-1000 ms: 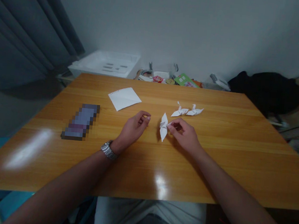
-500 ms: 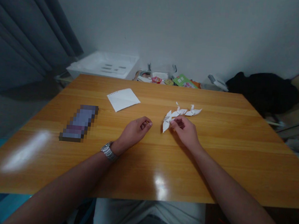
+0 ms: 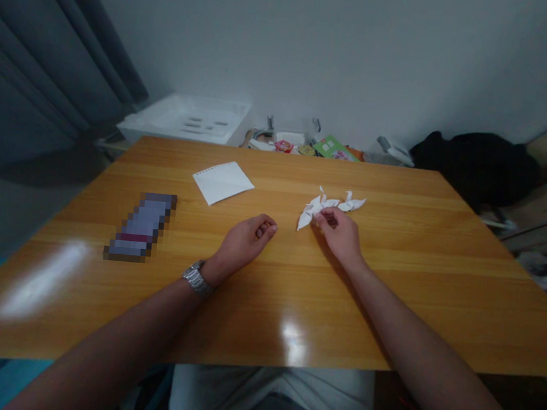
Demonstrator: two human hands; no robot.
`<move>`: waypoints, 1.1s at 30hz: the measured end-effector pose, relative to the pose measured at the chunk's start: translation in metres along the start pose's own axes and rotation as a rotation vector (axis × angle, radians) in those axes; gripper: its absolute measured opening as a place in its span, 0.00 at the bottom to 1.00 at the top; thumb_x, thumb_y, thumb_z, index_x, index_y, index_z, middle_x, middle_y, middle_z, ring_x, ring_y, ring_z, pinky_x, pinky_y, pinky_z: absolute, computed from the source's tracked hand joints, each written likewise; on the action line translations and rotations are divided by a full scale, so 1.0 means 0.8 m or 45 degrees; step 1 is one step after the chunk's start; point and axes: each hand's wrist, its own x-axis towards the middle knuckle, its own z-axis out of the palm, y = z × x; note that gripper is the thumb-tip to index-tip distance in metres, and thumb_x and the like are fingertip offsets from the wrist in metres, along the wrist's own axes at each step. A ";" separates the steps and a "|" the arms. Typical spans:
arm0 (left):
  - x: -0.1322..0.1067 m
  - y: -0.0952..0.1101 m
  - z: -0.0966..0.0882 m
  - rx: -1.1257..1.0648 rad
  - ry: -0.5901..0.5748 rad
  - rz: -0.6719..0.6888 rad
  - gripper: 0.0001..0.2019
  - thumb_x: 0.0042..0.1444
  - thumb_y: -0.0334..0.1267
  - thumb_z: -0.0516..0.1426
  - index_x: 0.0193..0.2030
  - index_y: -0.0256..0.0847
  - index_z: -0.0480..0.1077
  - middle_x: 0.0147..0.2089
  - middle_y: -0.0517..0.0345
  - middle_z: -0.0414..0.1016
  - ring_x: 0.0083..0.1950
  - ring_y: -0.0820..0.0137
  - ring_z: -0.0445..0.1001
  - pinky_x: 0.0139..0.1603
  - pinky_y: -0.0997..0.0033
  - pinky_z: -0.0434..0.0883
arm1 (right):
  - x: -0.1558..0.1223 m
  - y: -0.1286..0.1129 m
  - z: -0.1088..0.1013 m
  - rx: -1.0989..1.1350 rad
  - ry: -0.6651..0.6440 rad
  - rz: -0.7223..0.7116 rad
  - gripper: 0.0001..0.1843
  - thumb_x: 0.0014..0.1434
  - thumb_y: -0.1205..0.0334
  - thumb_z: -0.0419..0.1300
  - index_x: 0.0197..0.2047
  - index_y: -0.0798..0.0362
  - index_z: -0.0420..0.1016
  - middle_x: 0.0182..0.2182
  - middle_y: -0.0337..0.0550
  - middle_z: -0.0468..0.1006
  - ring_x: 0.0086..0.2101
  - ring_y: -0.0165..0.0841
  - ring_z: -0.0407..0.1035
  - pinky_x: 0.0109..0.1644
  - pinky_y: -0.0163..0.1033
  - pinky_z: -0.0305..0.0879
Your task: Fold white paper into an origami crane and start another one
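Note:
Three white folded paper cranes sit close together right of the table's middle. The nearest paper crane (image 3: 306, 215) is pinched by its right side between the thumb and fingers of my right hand (image 3: 340, 233). Just behind it, partly hidden by it and by my fingers, is a second paper crane (image 3: 330, 203). Farthest right stands another paper crane (image 3: 352, 203). My left hand (image 3: 247, 238), with a metal watch (image 3: 197, 277) on its wrist, rests on the table with fingers curled and thumb against them. Whether anything is inside that hand is hidden.
A sheet of white paper (image 3: 222, 183) with a perforated edge lies at the back left of the wooden table (image 3: 254, 312). A blurred-out phone (image 3: 143, 225) lies at the left. Beyond the far edge are a white plastic tray (image 3: 185, 117) and a green booklet (image 3: 334, 148).
My right hand has moved the nearest crane slightly away from me, closer to the second crane, so the two now overlap in view. My left hand has stayed in place.

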 end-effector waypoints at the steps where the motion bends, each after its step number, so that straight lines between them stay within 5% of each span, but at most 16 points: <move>1: 0.000 0.000 0.000 -0.002 0.000 0.000 0.15 0.68 0.49 0.52 0.46 0.42 0.73 0.36 0.55 0.78 0.35 0.67 0.74 0.36 0.69 0.68 | 0.001 0.001 0.000 -0.002 0.009 0.003 0.15 0.62 0.49 0.61 0.41 0.52 0.78 0.37 0.49 0.83 0.35 0.39 0.76 0.43 0.44 0.70; 23: -0.001 0.000 0.000 0.045 -0.032 0.037 0.13 0.68 0.46 0.52 0.45 0.42 0.73 0.37 0.56 0.78 0.37 0.66 0.75 0.37 0.69 0.68 | -0.003 -0.009 -0.013 -0.078 0.094 -0.004 0.14 0.65 0.50 0.59 0.36 0.52 0.75 0.32 0.45 0.81 0.31 0.37 0.72 0.38 0.41 0.65; 33: -0.001 -0.006 0.005 0.176 -0.066 0.137 0.10 0.68 0.41 0.53 0.43 0.41 0.74 0.38 0.56 0.77 0.39 0.66 0.74 0.42 0.66 0.68 | -0.035 -0.042 0.002 -0.148 -0.508 -0.325 0.11 0.67 0.55 0.58 0.35 0.52 0.74 0.31 0.40 0.76 0.31 0.33 0.68 0.37 0.38 0.60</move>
